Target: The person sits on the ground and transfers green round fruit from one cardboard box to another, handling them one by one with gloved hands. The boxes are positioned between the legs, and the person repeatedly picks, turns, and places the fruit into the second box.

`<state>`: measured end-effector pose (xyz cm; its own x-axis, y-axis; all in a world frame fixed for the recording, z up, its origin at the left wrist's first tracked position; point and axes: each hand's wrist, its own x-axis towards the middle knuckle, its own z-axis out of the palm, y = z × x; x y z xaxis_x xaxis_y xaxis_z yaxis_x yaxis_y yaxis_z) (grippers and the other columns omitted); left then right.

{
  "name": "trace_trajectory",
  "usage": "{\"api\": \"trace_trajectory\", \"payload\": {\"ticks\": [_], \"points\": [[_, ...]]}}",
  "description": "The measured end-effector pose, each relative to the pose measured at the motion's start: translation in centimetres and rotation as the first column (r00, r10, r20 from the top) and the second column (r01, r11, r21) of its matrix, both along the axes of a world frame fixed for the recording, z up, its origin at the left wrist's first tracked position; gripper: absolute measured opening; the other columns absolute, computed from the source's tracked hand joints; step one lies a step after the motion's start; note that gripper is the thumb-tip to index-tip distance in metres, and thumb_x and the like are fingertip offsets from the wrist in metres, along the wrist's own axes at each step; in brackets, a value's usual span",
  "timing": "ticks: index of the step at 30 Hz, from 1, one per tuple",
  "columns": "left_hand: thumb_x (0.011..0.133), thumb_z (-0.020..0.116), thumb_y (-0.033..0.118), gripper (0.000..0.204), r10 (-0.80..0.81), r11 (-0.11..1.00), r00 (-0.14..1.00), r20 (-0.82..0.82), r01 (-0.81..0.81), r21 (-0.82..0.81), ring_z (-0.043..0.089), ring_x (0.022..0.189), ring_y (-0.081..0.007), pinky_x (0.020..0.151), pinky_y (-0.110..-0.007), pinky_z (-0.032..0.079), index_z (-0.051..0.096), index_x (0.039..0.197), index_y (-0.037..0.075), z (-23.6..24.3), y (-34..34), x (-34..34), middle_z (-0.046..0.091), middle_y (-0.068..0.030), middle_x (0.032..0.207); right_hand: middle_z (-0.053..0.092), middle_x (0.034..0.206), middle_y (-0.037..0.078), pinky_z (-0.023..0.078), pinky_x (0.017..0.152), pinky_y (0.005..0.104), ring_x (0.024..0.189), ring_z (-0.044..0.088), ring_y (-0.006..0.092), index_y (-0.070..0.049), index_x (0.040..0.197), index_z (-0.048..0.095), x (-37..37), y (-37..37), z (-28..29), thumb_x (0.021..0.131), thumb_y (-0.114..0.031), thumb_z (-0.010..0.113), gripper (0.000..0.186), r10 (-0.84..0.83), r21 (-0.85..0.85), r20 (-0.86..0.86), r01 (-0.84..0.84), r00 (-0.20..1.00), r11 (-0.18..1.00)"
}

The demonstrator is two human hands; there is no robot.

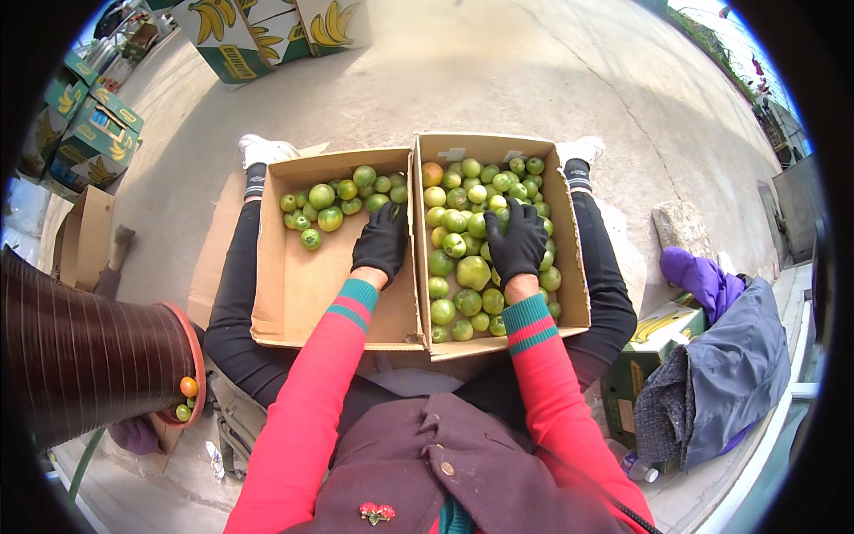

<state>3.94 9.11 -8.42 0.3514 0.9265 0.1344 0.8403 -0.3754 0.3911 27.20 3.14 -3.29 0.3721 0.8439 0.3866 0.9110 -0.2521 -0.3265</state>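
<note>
Two open cardboard boxes stand side by side between my outstretched legs. In the left box (302, 311), a cluster of green tomatoes (330, 219) lies toward the far end, with bare cardboard nearer me. My left hand (381, 242), in a black glove, is inside it against the dividing wall; its fingers are curled down beside the tomatoes, hiding what they hold. The right box (576, 294) is covered with green tomatoes (473, 272) of mixed sizes, one turning orange (431, 173). My right hand (517, 242), also gloved, rests over them with thumb and fingers apart.
Banana-print cartons (267, 40) stand at the far left, with more green cartons (93, 138) beside them. A large brown ribbed tub (98, 347) lies at my left, with small tomatoes (185, 411) at its orange rim. A grey jacket (721, 365) drapes over a carton on my right.
</note>
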Motion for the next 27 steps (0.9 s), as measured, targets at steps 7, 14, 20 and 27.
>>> {"api": "trace_trajectory", "payload": {"ticks": [7, 14, 20, 27], "points": [[0.080, 0.066, 0.020, 0.042, -0.036, 0.998, 0.998, 0.047, 0.033, 0.055, 0.051, 0.116, -0.0362, 0.086, -0.049, 0.051, 0.050, 0.118, 0.016, 0.8, -0.6, 0.0, 0.050, -0.0132, 0.122, 0.062, 0.106, 0.012, 0.045, 0.085, 0.0433, 0.099, 0.058, 0.0323, -0.011, 0.115, 0.064, -0.9, 0.2, 0.8, 0.086, -0.024, 0.069, 0.032, 0.233, 0.261, -0.099, -0.201, 0.967, 0.944], [0.080, 0.078, 0.027, 0.046, 0.260, 0.893, 0.709, 0.656, 0.081, -0.442, 0.065, 0.095, -0.0255, 0.081, -0.038, 0.055, 0.050, 0.109, 0.005, -1.3, 0.1, -3.4, 0.060, -0.0125, 0.107, 0.063, 0.108, 0.010, 0.049, 0.083, 0.0404, 0.096, 0.060, 0.0293, -0.015, 0.127, 0.061, -3.3, -0.4, 3.4, 0.082, -0.031, 0.075, 0.050, 0.643, 0.364, -0.063, -0.582, 0.763, 0.727], [0.086, 0.077, 0.031, 0.039, 0.171, 0.628, 0.358, 0.918, 0.678, -0.382, 0.055, 0.083, -0.0067, 0.070, -0.020, 0.047, 0.058, 0.112, 0.009, 3.9, -1.4, -3.5, 0.058, 0.0006, 0.096, 0.059, 0.122, 0.007, 0.050, 0.080, 0.0392, 0.095, 0.062, 0.0277, -0.024, 0.136, 0.054, -7.0, -1.9, 3.9, 0.080, -0.038, 0.074, 0.061, 0.827, 0.214, 0.032, -0.812, 0.561, 0.542], [0.091, 0.070, 0.024, 0.023, 0.446, 0.794, 0.187, 0.875, 0.369, -0.483, 0.058, 0.076, -0.0115, 0.074, -0.025, 0.050, 0.063, 0.101, 0.004, 3.8, -0.3, -3.9, 0.062, -0.0031, 0.086, 0.064, 0.101, 0.011, 0.049, 0.077, 0.0383, 0.090, 0.062, 0.0306, -0.010, 0.114, 0.062, -5.0, -1.8, 4.5, 0.074, -0.029, 0.077, 0.047, 0.785, 0.375, -0.157, -0.699, 0.599, 0.608]]}}
